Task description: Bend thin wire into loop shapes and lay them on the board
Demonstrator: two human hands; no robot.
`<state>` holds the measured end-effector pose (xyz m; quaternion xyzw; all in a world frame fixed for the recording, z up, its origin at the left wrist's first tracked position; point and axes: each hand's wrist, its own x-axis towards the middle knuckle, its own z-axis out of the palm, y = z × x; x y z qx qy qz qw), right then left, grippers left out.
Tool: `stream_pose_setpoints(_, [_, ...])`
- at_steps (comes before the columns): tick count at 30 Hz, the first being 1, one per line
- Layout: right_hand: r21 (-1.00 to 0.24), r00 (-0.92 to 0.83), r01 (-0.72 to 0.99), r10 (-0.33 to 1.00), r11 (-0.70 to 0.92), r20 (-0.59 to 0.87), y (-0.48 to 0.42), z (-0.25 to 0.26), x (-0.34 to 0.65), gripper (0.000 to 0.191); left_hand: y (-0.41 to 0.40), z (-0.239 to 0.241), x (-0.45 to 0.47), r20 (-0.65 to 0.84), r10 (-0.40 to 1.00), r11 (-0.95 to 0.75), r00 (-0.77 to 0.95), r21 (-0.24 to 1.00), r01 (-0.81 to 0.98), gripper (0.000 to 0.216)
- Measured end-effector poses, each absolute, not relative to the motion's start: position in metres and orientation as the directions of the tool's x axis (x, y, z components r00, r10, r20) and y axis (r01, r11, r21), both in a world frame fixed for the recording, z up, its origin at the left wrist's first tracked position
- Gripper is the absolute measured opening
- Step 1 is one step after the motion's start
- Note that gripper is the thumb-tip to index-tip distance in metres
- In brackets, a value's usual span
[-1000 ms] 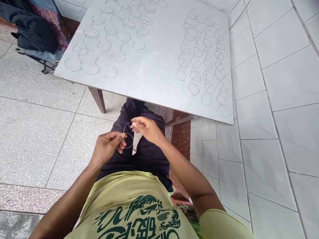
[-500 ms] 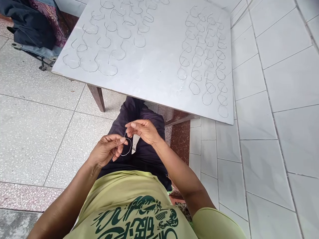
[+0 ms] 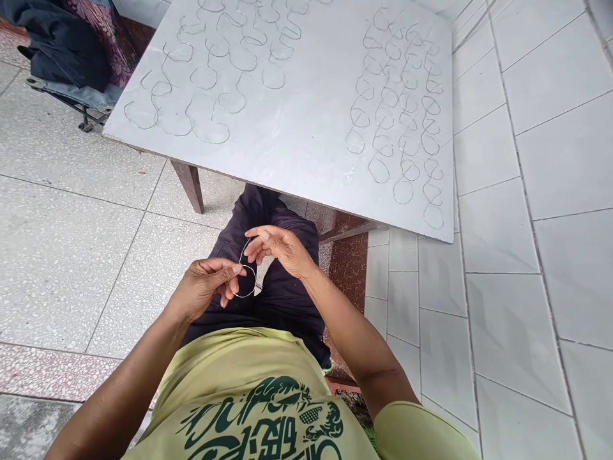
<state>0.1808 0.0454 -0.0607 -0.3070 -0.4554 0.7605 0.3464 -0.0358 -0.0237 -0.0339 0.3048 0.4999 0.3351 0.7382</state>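
Observation:
A thin silvery wire (image 3: 255,282) is bent into a round loop at its lower part, with a curved length rising above. My left hand (image 3: 213,284) pinches it between thumb and forefinger where the loop meets that upper length. Higher up, my right hand (image 3: 278,248) has its fingers loosely curled about the wire's free end, the forefinger stretched over the top. The exact contact of the right fingertips is partly hidden. Both hands are above my lap, over dark trousers (image 3: 292,291).
In front stands a white-topped table (image 3: 297,140). Open S-shaped wires (image 3: 211,142) lie on its left part, and rows of wires closed into double loops (image 3: 403,191) on its right. A folding chair (image 3: 90,96) with dark cloth is at the left; a tiled wall (image 3: 498,236) runs along the right.
My right hand has shifted slightly up and right, its thumb drawn back from the fingertips. More of the wire's upper length shows. The left hand keeps its pinch; the view has moved slightly.

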Motion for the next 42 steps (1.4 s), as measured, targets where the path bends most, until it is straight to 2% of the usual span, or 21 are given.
stream_pose_setpoints(5, [-0.921, -0.602, -0.088, 0.757, -0.379, -0.254, 0.019, -0.061, 0.178, 0.051, -0.021, -0.040, -0.028, -0.447, 0.889, 0.458, 0.098, 0.877, -0.145, 0.026])
stream_pose_setpoints(9, [-0.929, -0.531, -0.043, 0.796, -0.367, -0.290, 0.001, -0.063, 0.172, 0.051, -0.018, -0.044, -0.025, -0.432, 0.898, 0.440, 0.083, 0.886, -0.146, 0.026])
stream_pose_setpoints(13, [-0.963, -0.445, -0.020, 0.865, -0.269, -0.232, 0.011, -0.061, 0.172, 0.041, -0.019, -0.043, -0.025, -0.411, 0.903, 0.424, 0.126, 0.899, -0.109, 0.026])
stream_pose_setpoints(15, [-0.964, -0.459, -0.057, 0.865, -0.258, -0.204, 0.022, -0.059, 0.174, 0.037, -0.021, -0.041, -0.026, -0.414, 0.891, 0.437, 0.185, 0.893, -0.109, 0.026])
stream_pose_setpoints(20, [-0.917, -0.567, -0.196, 0.803, -0.347, -0.182, 0.037, -0.058, 0.169, 0.030, -0.022, -0.032, -0.025, -0.461, 0.842, 0.513, 0.282, 0.845, -0.151, 0.026])
stream_pose_setpoints(27, [-0.926, -0.441, -0.231, 0.880, -0.299, -0.174, 0.032, -0.066, 0.156, 0.029, -0.023, -0.028, -0.016, -0.513, 0.833, 0.550, 0.208, 0.810, -0.202, 0.029])
stream_pose_setpoints(35, [-0.902, -0.519, -0.266, 0.839, -0.341, -0.164, 0.035, -0.068, 0.162, 0.032, -0.023, -0.025, -0.011, -0.557, 0.801, 0.599, 0.221, 0.736, -0.316, 0.031])
stream_pose_setpoints(42, [-0.910, -0.445, -0.292, 0.884, -0.294, -0.143, 0.032, -0.067, 0.157, 0.032, -0.026, -0.017, -0.005, -0.572, 0.811, 0.573, 0.124, 0.733, -0.366, 0.031])
